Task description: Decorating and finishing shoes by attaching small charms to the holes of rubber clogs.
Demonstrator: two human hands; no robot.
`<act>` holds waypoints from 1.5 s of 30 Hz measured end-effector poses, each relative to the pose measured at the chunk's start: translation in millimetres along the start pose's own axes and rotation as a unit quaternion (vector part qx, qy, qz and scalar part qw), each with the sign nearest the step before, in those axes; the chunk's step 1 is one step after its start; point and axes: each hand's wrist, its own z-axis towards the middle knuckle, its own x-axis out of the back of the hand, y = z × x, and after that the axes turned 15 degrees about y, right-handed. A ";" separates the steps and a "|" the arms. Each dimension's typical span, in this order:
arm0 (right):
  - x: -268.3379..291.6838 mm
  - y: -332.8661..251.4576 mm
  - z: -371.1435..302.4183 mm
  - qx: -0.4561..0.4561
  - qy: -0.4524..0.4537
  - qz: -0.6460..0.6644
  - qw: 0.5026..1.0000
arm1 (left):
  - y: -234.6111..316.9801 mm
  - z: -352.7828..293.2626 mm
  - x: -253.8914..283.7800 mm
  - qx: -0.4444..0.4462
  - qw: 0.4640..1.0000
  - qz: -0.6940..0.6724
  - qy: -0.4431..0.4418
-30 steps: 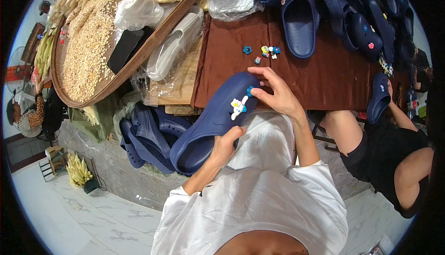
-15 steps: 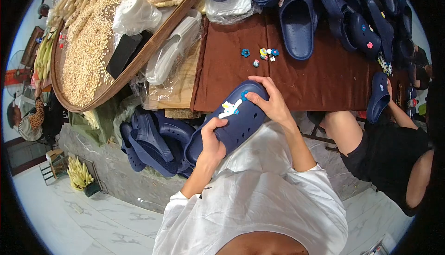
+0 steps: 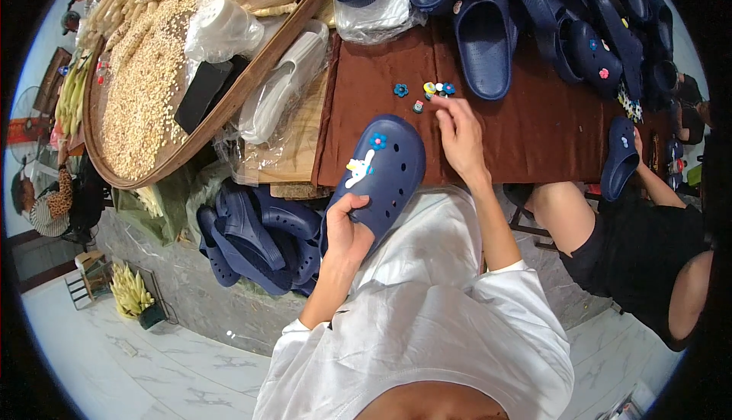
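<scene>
Navy-blue foam clog (image 3: 385, 187), tilted above the lap (image 3: 427, 244), bears a white figure charm (image 3: 358, 170), then a blue flower charm (image 3: 377, 141); the left hand (image 3: 349, 237) grips it, the right hand (image 3: 462, 145) is unclenched. A brown-rimmed tray (image 3: 259, 55) holds pale kernels (image 3: 141, 115), then a black slab (image 3: 206, 93).

The left hand (image 3: 348, 235) hides part of the navy clog (image 3: 395, 167)

The held shoe (image 3: 381, 182) looks of smooth, matt plastic; its flower charm (image 3: 377, 141) seems plastic too; the cloth (image 3: 366, 61) is matt; the board (image 3: 296, 154) is wood; the bag (image 3: 375, 20) is thin, shiny plastic.
</scene>
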 end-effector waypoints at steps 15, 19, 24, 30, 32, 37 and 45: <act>-18.8 35.3 22.1 0.204 0.133 -0.202 0.949 | -5.4 7.9 -3.6 0.001 0.999 -0.030 -0.024; -11.2 19.3 12.5 0.205 0.159 -0.160 0.952 | -6.3 12.2 -1.9 0.008 0.999 -0.034 -0.027; -9.8 -24.2 -21.9 0.248 0.111 -0.013 0.962 | -7.1 13.6 -5.6 0.000 0.998 -0.044 -0.045; -24.5 -31.6 -40.7 0.299 0.081 -0.018 0.951 | -7.3 11.0 -10.9 0.020 0.997 -0.046 -0.058; -26.5 -32.3 -41.8 0.297 0.074 -0.023 0.952 | -6.0 8.6 -13.0 0.017 0.997 -0.043 -0.055; -22.7 -30.8 -39.4 0.174 0.073 0.057 0.980 | -10.0 10.9 -10.6 0.004 0.998 -0.022 -0.054; -13.8 -19.7 -30.5 -0.052 -0.025 0.161 0.985 | -20.4 6.6 -0.2 -0.058 0.994 0.080 0.043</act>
